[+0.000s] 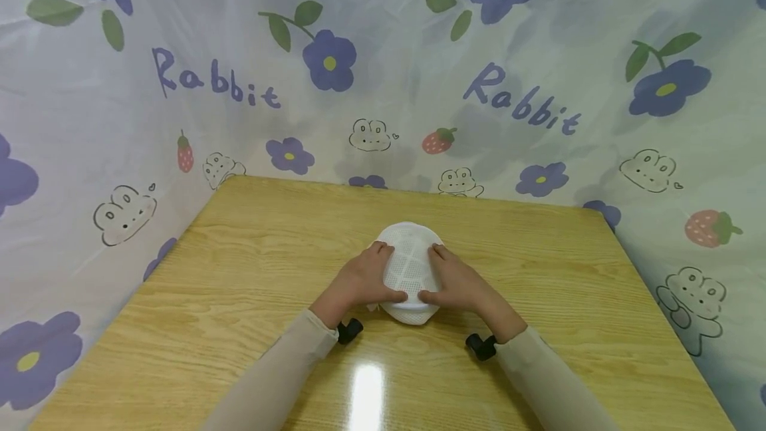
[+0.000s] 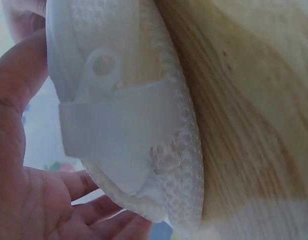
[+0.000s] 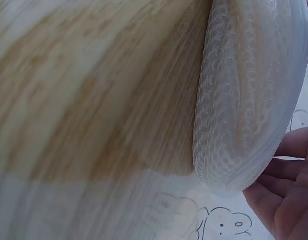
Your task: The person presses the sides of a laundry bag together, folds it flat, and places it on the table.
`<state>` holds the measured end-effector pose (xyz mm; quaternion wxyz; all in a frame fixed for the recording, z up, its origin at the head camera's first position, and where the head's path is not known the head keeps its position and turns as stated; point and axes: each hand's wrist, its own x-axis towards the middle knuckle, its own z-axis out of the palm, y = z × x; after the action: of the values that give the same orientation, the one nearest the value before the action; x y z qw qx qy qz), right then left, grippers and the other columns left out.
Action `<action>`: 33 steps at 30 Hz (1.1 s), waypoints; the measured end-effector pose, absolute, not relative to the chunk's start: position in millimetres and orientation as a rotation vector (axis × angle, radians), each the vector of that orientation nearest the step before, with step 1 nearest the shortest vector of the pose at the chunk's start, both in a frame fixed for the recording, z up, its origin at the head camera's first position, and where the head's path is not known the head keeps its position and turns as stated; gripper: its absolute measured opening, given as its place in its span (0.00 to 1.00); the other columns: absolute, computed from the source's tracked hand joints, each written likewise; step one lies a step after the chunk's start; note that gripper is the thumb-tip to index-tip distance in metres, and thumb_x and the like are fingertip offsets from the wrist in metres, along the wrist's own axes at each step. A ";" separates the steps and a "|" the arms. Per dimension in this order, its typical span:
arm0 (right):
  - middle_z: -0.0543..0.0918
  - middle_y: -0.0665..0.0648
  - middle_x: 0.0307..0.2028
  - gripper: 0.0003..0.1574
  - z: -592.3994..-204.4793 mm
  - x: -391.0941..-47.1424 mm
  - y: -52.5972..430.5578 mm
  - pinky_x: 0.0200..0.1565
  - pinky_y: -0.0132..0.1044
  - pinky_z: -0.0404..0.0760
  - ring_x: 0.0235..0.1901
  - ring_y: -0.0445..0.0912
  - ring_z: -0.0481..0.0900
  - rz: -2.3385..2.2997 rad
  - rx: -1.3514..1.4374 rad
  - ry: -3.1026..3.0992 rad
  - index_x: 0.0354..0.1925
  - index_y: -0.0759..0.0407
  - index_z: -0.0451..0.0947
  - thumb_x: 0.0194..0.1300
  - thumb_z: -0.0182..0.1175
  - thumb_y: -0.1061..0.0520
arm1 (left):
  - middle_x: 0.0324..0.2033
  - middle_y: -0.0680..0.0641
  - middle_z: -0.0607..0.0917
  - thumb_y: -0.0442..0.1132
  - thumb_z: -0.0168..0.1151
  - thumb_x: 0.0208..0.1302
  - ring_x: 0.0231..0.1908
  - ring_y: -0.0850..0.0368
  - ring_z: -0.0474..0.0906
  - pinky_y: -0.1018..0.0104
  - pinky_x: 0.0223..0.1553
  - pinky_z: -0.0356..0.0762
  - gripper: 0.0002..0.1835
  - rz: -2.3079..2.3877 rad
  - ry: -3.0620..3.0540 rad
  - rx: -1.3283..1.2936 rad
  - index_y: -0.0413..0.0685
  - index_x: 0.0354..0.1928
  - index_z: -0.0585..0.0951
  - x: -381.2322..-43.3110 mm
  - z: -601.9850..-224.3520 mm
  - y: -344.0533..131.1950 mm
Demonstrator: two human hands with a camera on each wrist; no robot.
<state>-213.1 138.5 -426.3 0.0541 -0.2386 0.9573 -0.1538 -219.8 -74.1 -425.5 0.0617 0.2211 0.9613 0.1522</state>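
Observation:
A white mesh laundry bag (image 1: 409,268), rounded in outline, rests on the wooden table near its middle. My left hand (image 1: 363,279) grips its left side, thumb on the near part and fingers along the far edge. On the opposite side my right hand (image 1: 463,283) holds it in the same way, the two thumb tips close together. In the left wrist view a zipper pull (image 2: 98,72) with a round hole tucks under a white elastic band (image 2: 118,125) at the bag's edge. Honeycomb mesh (image 3: 234,100) bulges below the smooth rim in the right wrist view.
Wood-grain table (image 1: 269,238) surface extends around the bag on every side. A hanging cloth (image 1: 383,85) printed with flowers, rabbits and strawberries stands behind and beside the table. Black wrist-worn mounts (image 1: 481,346) sit under both wrists, close over the tabletop.

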 end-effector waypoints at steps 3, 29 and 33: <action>0.52 0.65 0.65 0.60 -427.7 -213.5 138.5 0.59 0.45 0.61 0.64 0.54 0.52 -0.456 -0.722 2.910 0.65 0.67 0.47 0.47 0.59 0.34 | 0.60 0.45 0.61 0.71 0.59 0.36 0.57 0.51 0.63 0.59 0.54 0.66 0.54 0.465 2.893 0.654 0.45 0.63 0.57 -222.0 -428.5 -72.9; 0.49 0.67 0.65 0.59 -434.5 -215.2 133.2 0.61 0.45 0.58 0.65 0.56 0.46 -0.470 -0.712 2.912 0.64 0.70 0.46 0.48 0.62 0.39 | 0.65 0.39 0.50 0.68 0.57 0.43 0.65 0.47 0.46 0.56 0.57 0.62 0.55 0.359 2.892 0.542 0.40 0.66 0.49 -212.7 -431.6 -59.1; 0.48 0.66 0.65 0.59 -431.1 -214.4 132.7 0.61 0.46 0.57 0.65 0.56 0.46 -0.495 -0.691 2.907 0.65 0.69 0.46 0.48 0.62 0.40 | 0.65 0.39 0.50 0.69 0.57 0.42 0.65 0.47 0.47 0.56 0.56 0.64 0.56 0.343 2.902 0.546 0.41 0.66 0.49 -214.6 -432.2 -60.6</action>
<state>-214.4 132.7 -431.1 0.0562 -0.2279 0.9583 -0.1630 -214.6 -60.6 -432.2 0.0843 0.1831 0.9727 0.1150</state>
